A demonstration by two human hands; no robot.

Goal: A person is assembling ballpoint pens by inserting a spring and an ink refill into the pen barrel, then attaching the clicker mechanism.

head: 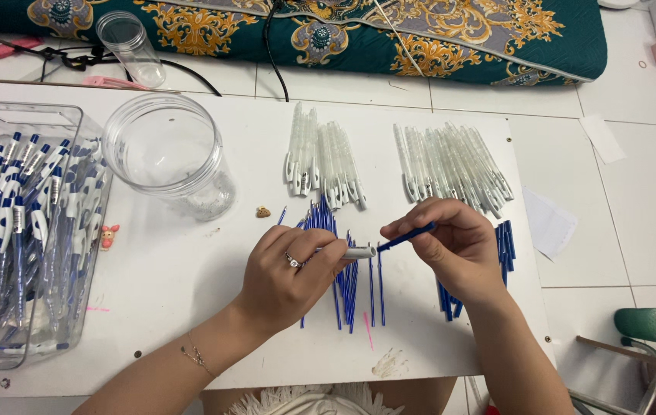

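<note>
My left hand (pixel 289 275), with a ring on one finger, grips a clear pen barrel (pixel 359 251) that points to the right. A thin blue refill (pixel 406 236) is pinched in my right hand (pixel 455 244), its tip at the barrel's open end. Under my hands lie loose blue refills (pixel 343 292) on the white board (pixel 190 292). More blue pieces (pixel 506 246) lie by my right hand. Two rows of clear pen barrels (pixel 324 161) (pixel 451 165) lie beyond my hands.
A clear plastic box (pixel 24 230) at the left holds several assembled blue-and-white pens. A round clear jar (pixel 167 154) stands beside it, a smaller one (pixel 132 48) further back. A patterned teal cushion (pixel 343 31) lies along the far edge. Paper scraps (pixel 549 223) lie at right.
</note>
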